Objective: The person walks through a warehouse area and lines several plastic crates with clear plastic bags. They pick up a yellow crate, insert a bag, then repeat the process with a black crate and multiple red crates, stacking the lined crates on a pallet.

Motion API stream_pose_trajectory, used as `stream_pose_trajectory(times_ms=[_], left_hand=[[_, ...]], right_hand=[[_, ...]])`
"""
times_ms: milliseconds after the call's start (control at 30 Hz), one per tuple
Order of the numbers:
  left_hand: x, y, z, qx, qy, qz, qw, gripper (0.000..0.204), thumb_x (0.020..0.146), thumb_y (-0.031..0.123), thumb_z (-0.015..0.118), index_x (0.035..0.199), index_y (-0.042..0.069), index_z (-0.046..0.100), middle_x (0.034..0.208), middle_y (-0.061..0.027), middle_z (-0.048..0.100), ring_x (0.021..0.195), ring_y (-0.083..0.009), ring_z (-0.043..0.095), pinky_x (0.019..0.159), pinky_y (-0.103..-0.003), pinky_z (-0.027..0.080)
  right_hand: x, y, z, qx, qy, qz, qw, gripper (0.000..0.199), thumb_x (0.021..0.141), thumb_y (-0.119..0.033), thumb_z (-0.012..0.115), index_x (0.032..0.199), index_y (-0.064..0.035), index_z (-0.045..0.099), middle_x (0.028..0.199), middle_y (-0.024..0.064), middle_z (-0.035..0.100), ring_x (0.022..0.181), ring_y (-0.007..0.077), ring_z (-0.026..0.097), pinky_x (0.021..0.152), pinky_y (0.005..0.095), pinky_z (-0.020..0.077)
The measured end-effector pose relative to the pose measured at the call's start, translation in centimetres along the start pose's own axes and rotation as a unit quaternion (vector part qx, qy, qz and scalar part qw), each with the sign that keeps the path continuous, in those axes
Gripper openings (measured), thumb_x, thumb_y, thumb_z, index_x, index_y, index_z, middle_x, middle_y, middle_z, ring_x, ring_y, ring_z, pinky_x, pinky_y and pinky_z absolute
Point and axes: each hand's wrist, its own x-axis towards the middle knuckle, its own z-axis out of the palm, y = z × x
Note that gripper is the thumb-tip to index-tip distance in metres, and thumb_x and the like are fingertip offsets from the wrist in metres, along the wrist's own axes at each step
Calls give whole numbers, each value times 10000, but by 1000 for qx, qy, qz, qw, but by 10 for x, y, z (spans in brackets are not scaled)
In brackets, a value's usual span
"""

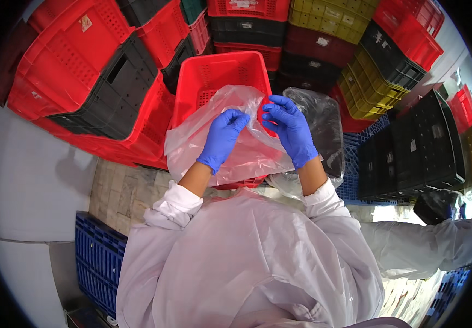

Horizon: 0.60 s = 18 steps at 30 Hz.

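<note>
A clear plastic bag [214,158] spreads in front of me, draped over the near part of a red crate [219,68]. My left hand [222,139], in a blue glove, is closed with its fingertips pinching the gathered plastic. My right hand [292,131], also gloved in blue, is beside the bag's upper right edge. Its fingers are slightly bent and spread apart, with the tips close to the plastic; whether they touch it is hard to tell. The crate's lower front is mostly hidden under the bag.
Stacked red and black crates [116,82] rise at left, with more stacks [247,30] behind. A black crate covered in clear plastic [320,120] stands at right, near a blue pallet [350,164]. Another person's sleeve [422,246] reaches in at lower right. A blue pallet [96,257] is at lower left.
</note>
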Motion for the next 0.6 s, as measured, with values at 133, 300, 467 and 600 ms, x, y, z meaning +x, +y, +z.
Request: stream_pose_trajectory(times_ms=[133, 300, 467, 600], left_hand=[[-2, -3, 9, 27, 3, 33, 999, 127, 866, 144, 611, 887, 19, 614, 808, -5, 579, 781, -84, 525, 727, -241, 438], [2, -26, 19, 118, -10, 125, 985, 137, 871, 137, 596, 857, 1, 582, 778, -44, 560, 722, -112, 518, 678, -267, 436], [-3, -29, 21, 133, -2, 94, 987, 163, 878, 157, 596, 854, 1, 555, 729, -44, 525, 672, -113, 484, 650, -273, 431], [-1, -39, 21, 107, 27, 61, 992, 173, 882, 174, 601, 856, 11, 550, 716, -18, 509, 664, -93, 452, 638, -262, 420]], right_hand=[[-12, 6, -14, -109, 3, 60, 992, 228, 853, -139, 621, 1061, -56, 579, 978, 55, 619, 838, 133, 607, 743, 260, 501], [-7, 22, -25, -131, 20, 60, 989, 129, 839, -125, 637, 932, -39, 614, 875, 46, 624, 780, 120, 608, 724, 237, 497], [-12, 11, -41, -66, 37, 38, 996, 53, 845, -89, 612, 866, -44, 591, 874, 73, 628, 788, 168, 616, 747, 295, 518], [-13, 8, -49, 82, 6, 42, 996, 94, 870, -139, 579, 895, -49, 570, 918, 102, 620, 834, 226, 614, 792, 377, 514]])
